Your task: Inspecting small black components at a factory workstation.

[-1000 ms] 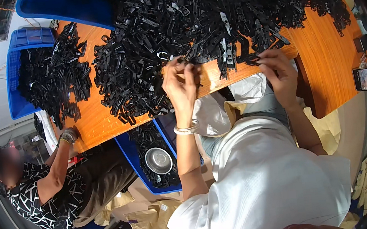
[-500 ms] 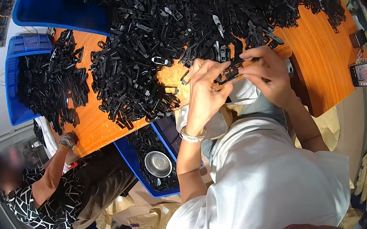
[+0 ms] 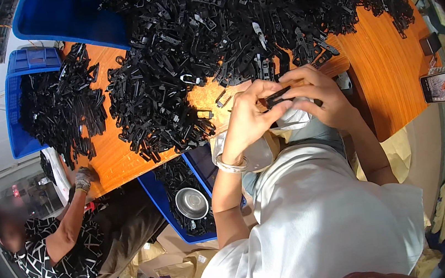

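Close to the table's front edge, both hands meet around a small, slim black plastic part (image 3: 277, 96). The thumb and fingers of my left hand (image 3: 248, 116) pinch one side of it. From the other side, the curved fingers of my right hand (image 3: 327, 98) grip it, covering much of its shape. Just beyond my fingers spreads a large heap of similar black plastic parts (image 3: 210, 35), some with pale or clear pieces. A couple of loose parts (image 3: 222, 99) lie on the wood beside my left hand.
The wooden table (image 3: 392, 73) bears a tilted blue bin (image 3: 69, 24) and a blue crate (image 3: 16, 120) spilling parts. Below, a metal bowl (image 3: 191, 203) sits in another blue crate (image 3: 173, 223). At left, a person's gloved hand (image 3: 84, 178) touches the table edge. A phone (image 3: 441, 87) stands at right.
My hands have drawn closer together and slightly lower, with the right fingers now curled over the black part. The person at left has shifted a little.
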`<state>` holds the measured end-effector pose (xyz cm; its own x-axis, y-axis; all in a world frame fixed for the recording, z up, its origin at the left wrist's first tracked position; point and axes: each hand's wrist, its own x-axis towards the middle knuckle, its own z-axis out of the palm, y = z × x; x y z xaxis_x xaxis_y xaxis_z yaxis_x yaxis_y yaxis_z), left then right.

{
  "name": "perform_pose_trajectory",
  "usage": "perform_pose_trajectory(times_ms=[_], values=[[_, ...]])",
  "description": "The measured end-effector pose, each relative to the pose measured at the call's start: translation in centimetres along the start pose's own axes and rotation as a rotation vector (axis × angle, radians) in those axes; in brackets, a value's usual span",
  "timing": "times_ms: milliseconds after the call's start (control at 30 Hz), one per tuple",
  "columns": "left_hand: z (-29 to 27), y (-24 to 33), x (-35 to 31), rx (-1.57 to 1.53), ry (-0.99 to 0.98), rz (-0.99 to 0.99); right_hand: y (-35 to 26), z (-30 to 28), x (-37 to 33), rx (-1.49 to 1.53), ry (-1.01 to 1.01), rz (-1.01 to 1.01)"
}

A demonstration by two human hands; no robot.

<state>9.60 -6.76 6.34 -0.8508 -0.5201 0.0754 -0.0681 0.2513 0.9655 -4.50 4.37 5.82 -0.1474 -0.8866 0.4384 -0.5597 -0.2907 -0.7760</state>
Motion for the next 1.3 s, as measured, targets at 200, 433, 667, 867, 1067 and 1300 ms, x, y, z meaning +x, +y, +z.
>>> perform_pose_trajectory(times_ms=[200,433,667,867,1067,1300], values=[[3.2,-2.5,1.4,-0.440,-0.133,-0.207,1.0,-1.0,-3.9,0.298,0.276,0.317],[7.2,-1.9,5.8,0.792,0.209,0.051,3.7,-3.0,-7.7,0.307,0.722,0.644],[7.3,-3.2,7.3,0.663,0.232,-0.067,3.8,-2.3,-7.4,0.447,0.796,0.748],[6.7,-3.0,7.0,0.561,0.232,-0.180,5.2,-1.5,-7.3,0.453,0.754,0.740],[6.5,-3.2,6.6,0.655,0.258,-0.142,5.4,-1.1,-7.1,0.449,0.794,0.727],[5.7,-1.8,5.3,0.280,0.356,0.009,4.2,-1.8,-5.9,0.606,0.795,0.756]])
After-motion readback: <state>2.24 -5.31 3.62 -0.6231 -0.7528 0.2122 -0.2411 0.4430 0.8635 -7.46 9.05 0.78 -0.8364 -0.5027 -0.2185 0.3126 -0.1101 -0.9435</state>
